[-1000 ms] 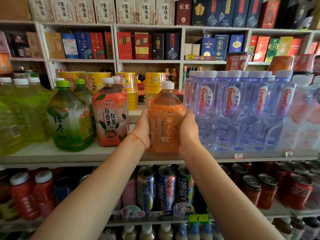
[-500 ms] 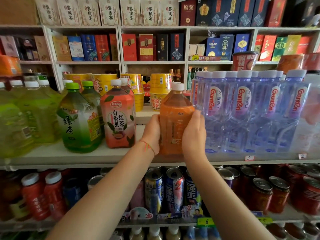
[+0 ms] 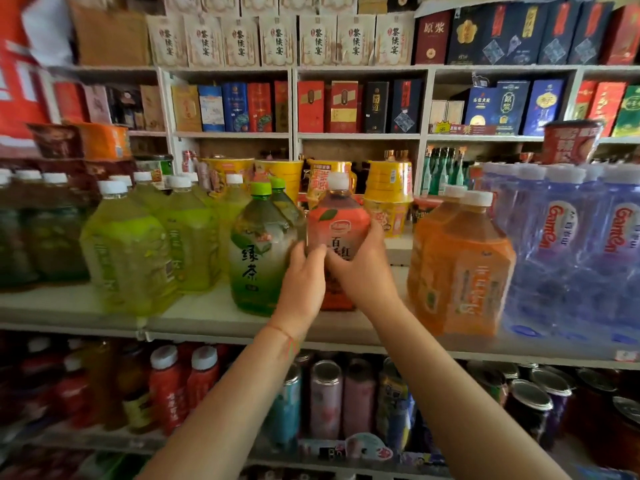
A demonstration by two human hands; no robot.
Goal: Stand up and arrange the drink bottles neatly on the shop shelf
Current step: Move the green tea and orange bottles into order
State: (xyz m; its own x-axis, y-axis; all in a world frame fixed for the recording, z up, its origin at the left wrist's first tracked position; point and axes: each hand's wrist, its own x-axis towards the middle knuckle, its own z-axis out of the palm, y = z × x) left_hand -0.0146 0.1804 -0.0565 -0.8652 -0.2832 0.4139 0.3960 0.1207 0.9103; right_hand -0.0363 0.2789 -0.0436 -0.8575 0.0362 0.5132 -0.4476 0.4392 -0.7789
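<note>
Both hands up at the red bottle (image 3: 337, 223) in the middle of the shelf (image 3: 207, 315). Left hand (image 3: 302, 285) on the bottle's left side, fingers bent round it and squeezed in beside the green bottle (image 3: 261, 258). Right hand (image 3: 363, 271) wrapped over the front and right side, fingers curled on the label. Holding it from both sides, so nothing loose in either hand. A thin red string round the left wrist.

Red bottle upright, white cap on top, just touching the green bottle on its left. Cannot tell if its bottom sits on the shelf, hidden behind the hands.

To the right, a gap, then two orange bottles (image 3: 464, 268) standing one behind the other, white caps. Past those, right up against them, a pack of water bottles (image 3: 568, 251) with red and white labels.

To the left of the green bottle, yellow bottles (image 3: 131, 258) in a bunch, standing up. Darker bottles at the far left, too blurry to tell more.

Behind, yellow cups (image 3: 389, 188) in stacks. Higher up, boxes (image 3: 343, 105) in red and blue, side by side. On the shelf below, cans (image 3: 325, 400) and small red bottles (image 3: 168, 386) with white caps.
</note>
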